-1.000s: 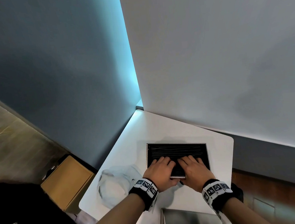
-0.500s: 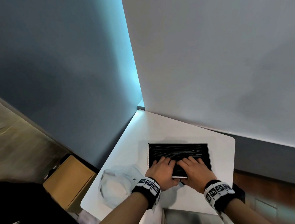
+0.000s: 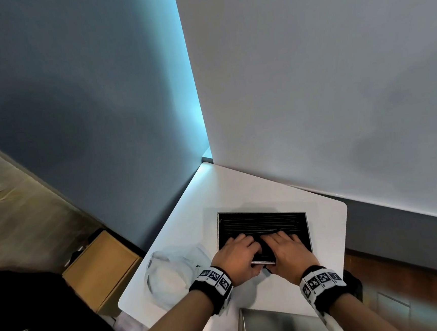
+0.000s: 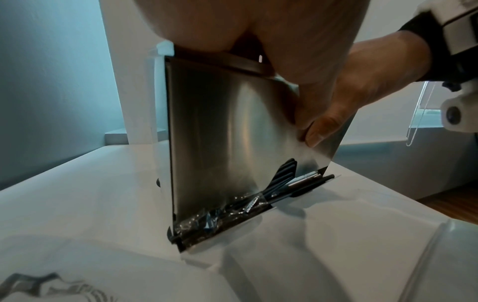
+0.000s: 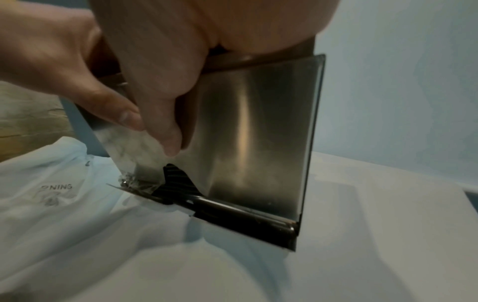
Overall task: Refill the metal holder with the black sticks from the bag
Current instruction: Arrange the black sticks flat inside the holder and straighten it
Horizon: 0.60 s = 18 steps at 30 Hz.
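The metal holder stands on the white table, an open-topped steel box packed with black sticks lying crosswise. My left hand and right hand lie side by side on the near part of the sticks, fingers flat. Both thumbs reach down the holder's front wall: the right thumb and the left thumb. Stick ends show in the slot at the wall's foot. The clear plastic bag lies crumpled left of the holder.
The table sits in a corner, with walls close behind and to the left. A loose metal sheet lies at the near edge by my right forearm. A wooden box stands on the floor to the left. The table's right edge is close to the holder.
Both hands stay on the sticks in the holder; the fingers have shifted only slightly. The bag and holder have not moved.
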Motion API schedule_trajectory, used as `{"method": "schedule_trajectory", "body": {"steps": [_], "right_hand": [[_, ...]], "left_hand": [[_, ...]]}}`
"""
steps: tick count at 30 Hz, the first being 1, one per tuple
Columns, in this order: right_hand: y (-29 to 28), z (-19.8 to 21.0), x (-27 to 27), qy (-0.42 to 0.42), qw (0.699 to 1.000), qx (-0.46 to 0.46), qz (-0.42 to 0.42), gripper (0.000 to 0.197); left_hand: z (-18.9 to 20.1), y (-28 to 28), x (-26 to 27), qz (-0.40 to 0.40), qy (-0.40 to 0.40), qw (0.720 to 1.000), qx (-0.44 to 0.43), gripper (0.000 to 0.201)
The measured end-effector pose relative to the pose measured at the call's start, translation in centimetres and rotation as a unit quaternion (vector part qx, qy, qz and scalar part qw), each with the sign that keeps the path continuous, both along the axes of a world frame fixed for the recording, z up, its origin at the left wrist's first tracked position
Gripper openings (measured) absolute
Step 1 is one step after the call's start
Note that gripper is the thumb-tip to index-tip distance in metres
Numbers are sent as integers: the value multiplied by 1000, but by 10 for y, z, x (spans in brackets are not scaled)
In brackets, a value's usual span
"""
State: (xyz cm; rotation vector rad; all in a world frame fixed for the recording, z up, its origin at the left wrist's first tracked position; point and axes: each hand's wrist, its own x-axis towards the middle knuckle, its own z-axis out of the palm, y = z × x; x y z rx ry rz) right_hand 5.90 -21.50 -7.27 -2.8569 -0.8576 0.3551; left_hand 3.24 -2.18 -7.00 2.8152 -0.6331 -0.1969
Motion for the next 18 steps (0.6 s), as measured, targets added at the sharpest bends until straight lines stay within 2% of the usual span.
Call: {"method": "schedule_trajectory", "body": {"steps": [5,10,18], "right_hand": [[-3,1,-5,-45,999,26,18,74],[-3,6,-8,-71,997,31,32,70],[-5,3,-6,-59,997,43,36,45]], "left_hand": [[-2,-5,1,20,31,999,32,54],[-2,-6,4,40,53,997,36,58],[0,-8,8,51,64,996,42,57]]}}
